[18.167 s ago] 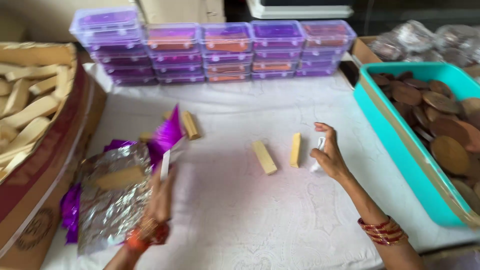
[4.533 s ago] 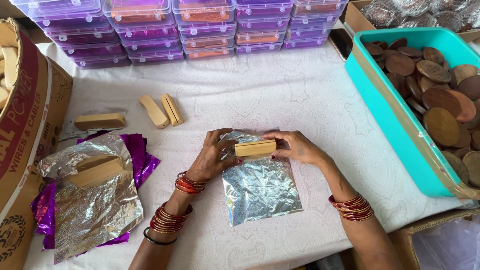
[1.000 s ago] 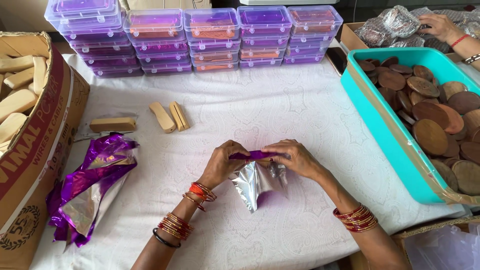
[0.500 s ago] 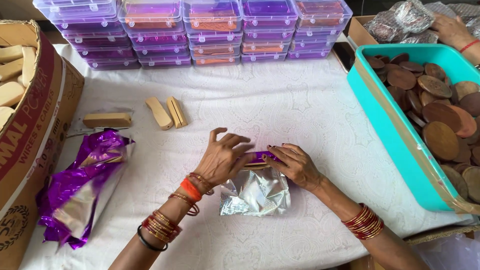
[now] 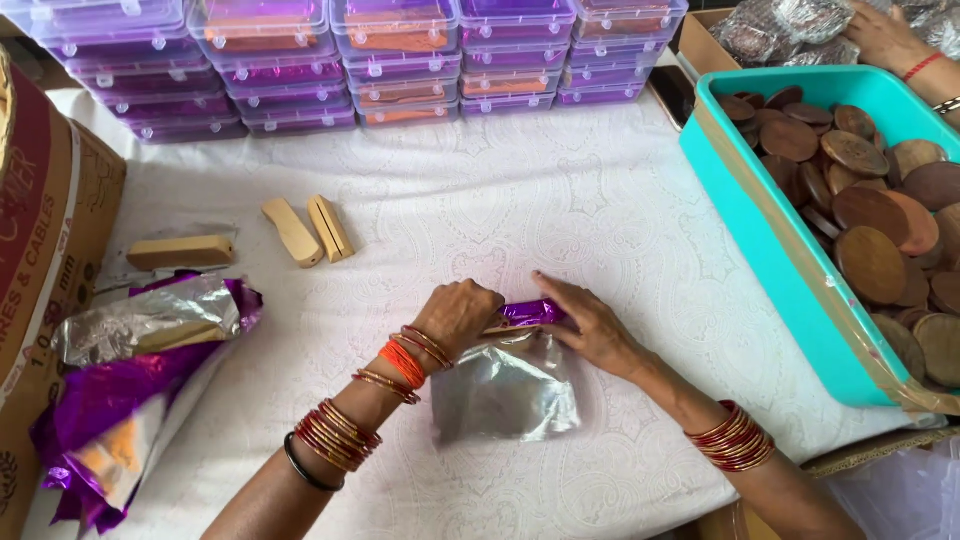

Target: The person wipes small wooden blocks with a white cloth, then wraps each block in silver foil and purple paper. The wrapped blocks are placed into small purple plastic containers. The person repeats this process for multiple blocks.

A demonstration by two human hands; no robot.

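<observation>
My left hand [image 5: 460,315] and my right hand [image 5: 590,325] press together on a small block being rolled into a foil sheet [image 5: 510,390], silver inside and purple outside. The purple wrapped edge [image 5: 530,312] shows between my fingers; the block itself is hidden. The loose silver part of the sheet lies on the white tablecloth [image 5: 560,210] just below my hands. Both wrists wear red and orange bangles.
Three bare wooden blocks [image 5: 295,232] lie to the upper left. A heap of purple and silver foil sheets [image 5: 130,380] sits by a cardboard box [image 5: 50,230] at left. Stacked clear purple boxes [image 5: 400,60] line the back. A teal tub [image 5: 770,250] of round wooden discs stands right; another person's hand [image 5: 885,35] reaches at top right.
My hands have folded the foil further over the block and pressed lower onto the cloth; the loose silver flap now lies flatter beneath them. The view has shifted slightly.
</observation>
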